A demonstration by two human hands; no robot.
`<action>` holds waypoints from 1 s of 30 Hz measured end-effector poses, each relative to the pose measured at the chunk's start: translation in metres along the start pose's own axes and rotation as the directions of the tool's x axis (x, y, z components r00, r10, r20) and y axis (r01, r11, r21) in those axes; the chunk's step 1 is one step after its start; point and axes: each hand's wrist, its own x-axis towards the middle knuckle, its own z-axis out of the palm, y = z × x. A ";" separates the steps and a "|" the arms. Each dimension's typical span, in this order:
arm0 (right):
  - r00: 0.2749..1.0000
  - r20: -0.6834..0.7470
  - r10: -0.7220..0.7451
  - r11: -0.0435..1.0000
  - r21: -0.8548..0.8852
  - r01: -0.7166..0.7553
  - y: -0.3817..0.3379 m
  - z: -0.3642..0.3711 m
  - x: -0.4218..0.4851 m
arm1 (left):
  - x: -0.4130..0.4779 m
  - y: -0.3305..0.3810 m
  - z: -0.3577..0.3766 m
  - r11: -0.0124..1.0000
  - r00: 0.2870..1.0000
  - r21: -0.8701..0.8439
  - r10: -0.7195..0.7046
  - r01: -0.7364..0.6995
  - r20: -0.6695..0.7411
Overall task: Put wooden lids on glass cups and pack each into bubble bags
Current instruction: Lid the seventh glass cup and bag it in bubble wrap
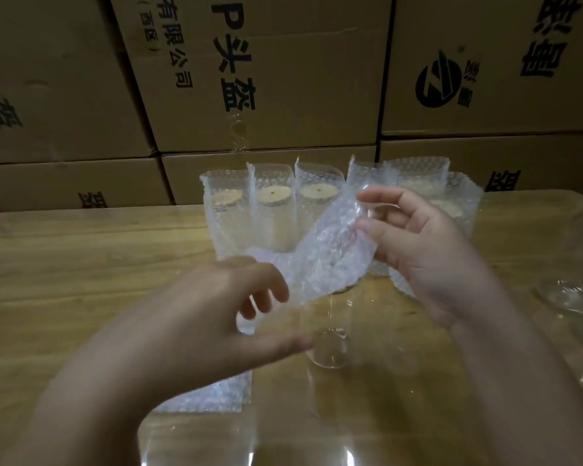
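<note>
Wood-grained bench (64, 264) fills the foreground, with a flat stack of bubble bags (212, 395) lying nearest, partly hidden under the left wrist. Left hand (216, 307) is motion-blurred, fingers loosely curled at the lower end of the held bubble bag (327, 250); whether it grips is unclear. Below the bag sits a clear glass cup (330, 351), its outline hard to make out. The bag's long axis slants from lower left up to the right hand (414, 243), which pinches its upper end. Beyond stand packed cups (273, 213) with wooden lids (318, 195), then stacked cartons (266, 79).
</note>
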 end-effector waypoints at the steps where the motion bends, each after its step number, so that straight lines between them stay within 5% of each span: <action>1: 1.000 0.013 0.005 0.999 -0.051 -0.004 0.002 0.001 0.000 | 0.005 -0.002 0.005 0.998 1.000 -0.067 -0.013 0.013 0.010; 5: 0.995 0.094 -0.020 0.986 -0.164 0.035 0.006 0.010 -0.002 | 0.031 -0.001 0.023 0.901 0.958 -0.433 -0.155 0.036 -0.243; 8: 0.987 0.160 -0.033 0.983 -0.176 0.061 0.006 0.017 -0.005 | 0.040 0.004 0.034 0.768 0.941 -0.640 -0.234 0.023 -0.246; 25: 0.994 0.110 -0.023 0.993 -0.113 0.035 0.009 0.019 -0.004 | 0.035 0.008 0.029 0.856 0.907 -0.517 -0.232 0.018 -0.352; 30: 0.996 0.057 -0.070 0.962 -0.261 0.082 0.008 0.022 -0.007 | 0.034 0.002 0.026 0.795 0.863 -0.600 -0.362 0.088 -0.352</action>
